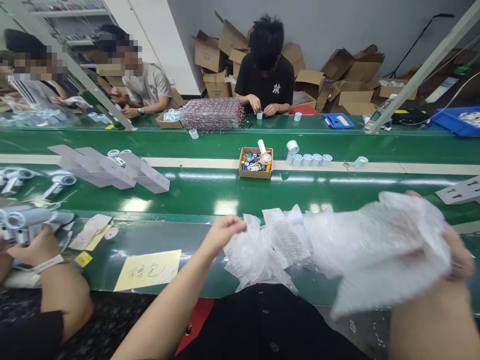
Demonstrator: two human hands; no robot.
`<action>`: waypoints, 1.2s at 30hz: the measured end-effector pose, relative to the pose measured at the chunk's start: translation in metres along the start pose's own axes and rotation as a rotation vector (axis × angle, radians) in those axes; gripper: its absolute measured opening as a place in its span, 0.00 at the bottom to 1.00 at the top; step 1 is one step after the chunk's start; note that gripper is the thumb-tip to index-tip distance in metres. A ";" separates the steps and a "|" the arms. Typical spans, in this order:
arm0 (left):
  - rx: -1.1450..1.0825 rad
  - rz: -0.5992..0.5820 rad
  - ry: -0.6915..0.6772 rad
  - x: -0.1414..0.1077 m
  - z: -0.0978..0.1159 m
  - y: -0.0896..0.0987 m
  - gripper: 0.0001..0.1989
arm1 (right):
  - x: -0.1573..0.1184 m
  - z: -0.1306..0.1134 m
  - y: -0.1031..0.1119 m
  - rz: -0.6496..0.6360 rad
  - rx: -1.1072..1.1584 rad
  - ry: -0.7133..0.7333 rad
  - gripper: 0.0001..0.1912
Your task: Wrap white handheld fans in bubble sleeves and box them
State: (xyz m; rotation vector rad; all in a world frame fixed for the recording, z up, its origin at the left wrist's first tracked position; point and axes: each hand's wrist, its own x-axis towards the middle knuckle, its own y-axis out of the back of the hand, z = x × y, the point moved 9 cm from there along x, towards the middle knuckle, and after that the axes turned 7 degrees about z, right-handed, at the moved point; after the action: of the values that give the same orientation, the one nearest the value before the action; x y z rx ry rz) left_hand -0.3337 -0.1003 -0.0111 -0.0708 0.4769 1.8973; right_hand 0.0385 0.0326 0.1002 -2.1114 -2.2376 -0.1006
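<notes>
The green bench [146, 234] carries a yellow handwritten sheet [150, 268]. Right of the sheet lies crumpled bubble wrap [258, 252]; left of it, a small yellow packet [83, 258]; beyond it, pale cartons [146, 172] and, farther right, an open cardboard box [255, 174].

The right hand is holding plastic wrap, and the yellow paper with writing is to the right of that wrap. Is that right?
Not quite: the head view shows the yellow paper with writing to the left of the plastic wrap. The right hand does hold the wrap.
</notes>
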 end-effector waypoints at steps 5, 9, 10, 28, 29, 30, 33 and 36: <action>0.292 0.184 0.126 0.087 -0.010 -0.033 0.14 | -0.029 -0.003 -0.004 -0.554 -0.264 -0.071 0.06; 0.309 0.035 0.121 0.094 -0.010 -0.082 0.11 | -0.052 0.020 -0.035 -0.837 -0.381 -0.086 0.08; 0.290 0.007 0.094 0.088 -0.005 -0.087 0.09 | -0.055 0.024 -0.039 -0.855 -0.363 -0.087 0.09; 0.031 0.101 -0.298 -0.007 0.099 -0.048 0.05 | -0.090 0.005 -0.166 -0.764 -0.271 0.355 0.09; 0.011 0.079 -0.316 -0.010 0.101 -0.047 0.05 | -0.084 0.005 -0.161 -0.666 -0.269 0.364 0.09; -0.020 0.063 -0.333 -0.014 0.104 -0.045 0.05 | -0.076 0.006 -0.155 -0.560 -0.259 0.363 0.08; -0.158 0.004 -0.315 -0.021 0.112 -0.033 0.05 | -0.049 0.010 -0.131 -0.343 -0.265 0.299 0.04; -0.265 -0.052 -0.201 -0.018 0.103 -0.004 0.11 | -0.029 0.002 -0.110 -0.315 -0.356 0.223 0.14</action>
State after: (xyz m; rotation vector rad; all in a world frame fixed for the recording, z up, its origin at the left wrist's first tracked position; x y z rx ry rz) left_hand -0.3048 -0.0784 0.0870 -0.0652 0.0854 1.8836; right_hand -0.0695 -0.0022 0.0949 -1.7480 -2.5343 -0.7617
